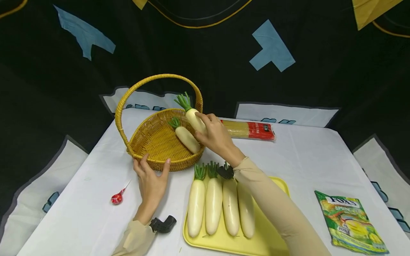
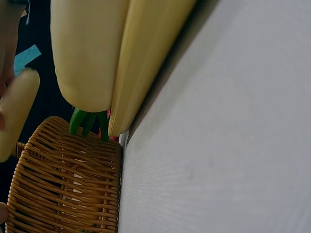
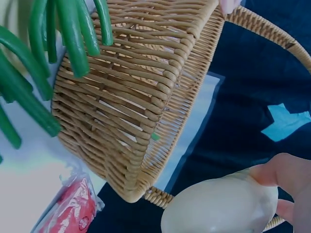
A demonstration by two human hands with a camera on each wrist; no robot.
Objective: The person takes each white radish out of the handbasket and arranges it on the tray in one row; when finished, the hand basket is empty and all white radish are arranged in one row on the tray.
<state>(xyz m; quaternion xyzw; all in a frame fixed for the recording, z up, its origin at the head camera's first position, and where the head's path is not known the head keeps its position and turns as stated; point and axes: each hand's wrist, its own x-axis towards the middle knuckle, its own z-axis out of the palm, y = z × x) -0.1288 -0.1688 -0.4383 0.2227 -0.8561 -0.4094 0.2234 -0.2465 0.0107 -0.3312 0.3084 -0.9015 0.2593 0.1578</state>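
My right hand (image 1: 216, 137) holds a white radish (image 1: 196, 120) with green tops over the right side of the wicker basket (image 1: 166, 165). In the right wrist view, its fingers grip the pale radish (image 3: 221, 206). A second white radish (image 1: 187, 139) lies inside the basket, against its right side. With spread thumb and fingers, my left hand (image 1: 152, 186) grips the basket's near rim; a fingertip (image 3: 228, 5) shows over that rim in the right wrist view. Several more white radishes (image 1: 196, 208) lie side by side on the yellow tray (image 1: 269, 241), below my right forearm.
A red-wrapped lollipop (image 1: 117, 198) lies left of my left hand. Behind my right hand is a pack of noodles (image 1: 250, 129) with a red end. A green soup packet (image 1: 352, 224) lies at the right. The basket's tall handle (image 1: 120, 113) arches above it.
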